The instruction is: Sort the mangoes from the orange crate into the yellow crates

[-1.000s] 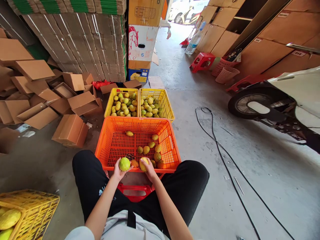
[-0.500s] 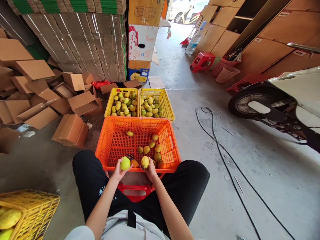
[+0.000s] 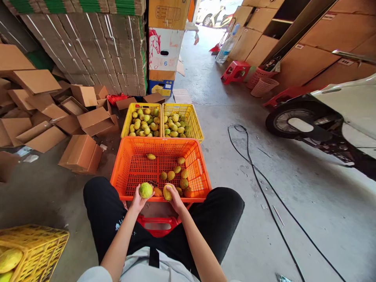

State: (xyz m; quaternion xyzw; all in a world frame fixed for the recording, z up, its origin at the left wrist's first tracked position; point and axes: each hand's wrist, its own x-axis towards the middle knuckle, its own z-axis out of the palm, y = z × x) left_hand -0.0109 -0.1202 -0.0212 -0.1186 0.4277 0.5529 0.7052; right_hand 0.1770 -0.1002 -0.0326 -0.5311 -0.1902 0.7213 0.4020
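Note:
My left hand (image 3: 137, 201) is closed around a greenish-yellow lemon (image 3: 146, 190), held over the near edge of an orange plastic crate (image 3: 161, 141). Close beside it, my right hand (image 3: 175, 199) grips a yellower lemon (image 3: 167, 192), its fingers over the top and right side. Several brownish-yellow lemons (image 3: 184, 183) lie in the right part of the crate, and a single lemon (image 3: 150, 156) sits toward its back left. Between my hands, low in the crate, an orange-coloured fruit (image 3: 158, 192) shows in part.
Behind stand two yellow crates (image 3: 127, 124) (image 3: 199, 125) of lemons. Another yellow crate (image 3: 48, 244) of fruit is at lower left. Cardboard boxes (image 3: 80, 152) are heaped on the left. A black cable (image 3: 258, 172) and a motorbike wheel (image 3: 283, 119) are to the right.
The lemon in my right hand has been turned, and my right fingers now cover more of its top. The left lemon is also slightly rotated. The view has shifted a little.

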